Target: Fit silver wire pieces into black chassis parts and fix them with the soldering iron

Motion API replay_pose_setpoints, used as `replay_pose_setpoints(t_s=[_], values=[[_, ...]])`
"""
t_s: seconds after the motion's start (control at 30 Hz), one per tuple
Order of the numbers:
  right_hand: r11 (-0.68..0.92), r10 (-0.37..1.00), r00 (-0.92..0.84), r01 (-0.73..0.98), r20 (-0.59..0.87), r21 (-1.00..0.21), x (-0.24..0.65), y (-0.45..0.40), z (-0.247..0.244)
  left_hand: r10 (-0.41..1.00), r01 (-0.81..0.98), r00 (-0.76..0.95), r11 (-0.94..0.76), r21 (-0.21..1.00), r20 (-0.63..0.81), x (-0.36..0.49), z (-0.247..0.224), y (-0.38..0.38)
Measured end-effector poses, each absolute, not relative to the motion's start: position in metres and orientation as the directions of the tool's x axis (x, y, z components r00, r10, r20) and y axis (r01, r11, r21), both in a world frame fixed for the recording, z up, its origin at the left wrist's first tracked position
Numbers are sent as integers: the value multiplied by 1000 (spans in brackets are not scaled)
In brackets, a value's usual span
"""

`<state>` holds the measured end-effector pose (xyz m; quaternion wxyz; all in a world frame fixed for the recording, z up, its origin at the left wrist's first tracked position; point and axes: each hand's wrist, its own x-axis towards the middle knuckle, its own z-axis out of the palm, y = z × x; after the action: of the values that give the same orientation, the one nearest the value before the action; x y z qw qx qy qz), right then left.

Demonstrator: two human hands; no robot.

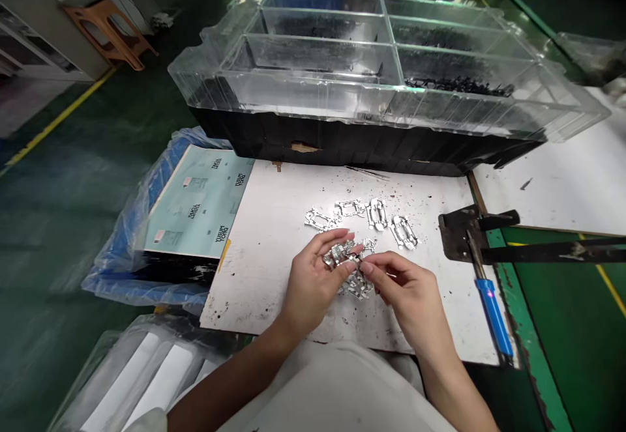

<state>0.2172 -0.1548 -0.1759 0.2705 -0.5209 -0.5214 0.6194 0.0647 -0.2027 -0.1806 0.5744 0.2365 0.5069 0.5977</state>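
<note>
My left hand (313,279) is closed around a small silvery metal bracket (337,254) above the white worktop (274,223). My right hand (408,288) meets it from the right, thumb and forefinger pinched at the bracket's edge; what sits between those fingertips is too small to make out. Beneath both hands lies a little heap of similar metal brackets (358,287), partly hidden by the fingers. Beyond the hands, several more frame-shaped brackets (377,214) are spread in a loose row on the worktop.
A clear compartment tray (313,96) holding small black parts stands on a black tray (352,142) at the back. Tweezers (366,173) lie before it. At right, a blue-handled soldering iron (495,318) rests by a black metal bracket. A blue plastic-lined bin (112,249) sits left.
</note>
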Motion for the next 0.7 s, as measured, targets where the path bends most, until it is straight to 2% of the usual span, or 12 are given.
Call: replay_pose_setpoints(t_s=[0.1, 0.2, 0.3, 0.4, 0.6, 0.7], values=[[-167, 940, -264, 203, -218, -965, 214, -155, -177, 929, -537, -273, 70, 841, -251, 72, -179, -199], [-35, 967, -243, 157, -73, -987, 212, -152, -181, 926, -619, -267, 49, 783, -268, 78, -180, -197], [-123, 934, -332, 47, -132, -991, 211, -147, -188, 912, -643, -300, 22, 765, -279, 82, -180, -197], [-258, 898, -376, -27, -230, -966, 207, -148, -197, 900, -566, -342, 33, 824, -272, 87, -181, -197], [-284, 935, -238, -65, -262, -956, 199, -157, -215, 905, -384, -291, 188, 904, -311, 92, -198, -201], [-283, 944, -194, -67, -266, -957, 199, -158, -216, 896, -229, -308, 257, 939, -320, 87, -203, -202]])
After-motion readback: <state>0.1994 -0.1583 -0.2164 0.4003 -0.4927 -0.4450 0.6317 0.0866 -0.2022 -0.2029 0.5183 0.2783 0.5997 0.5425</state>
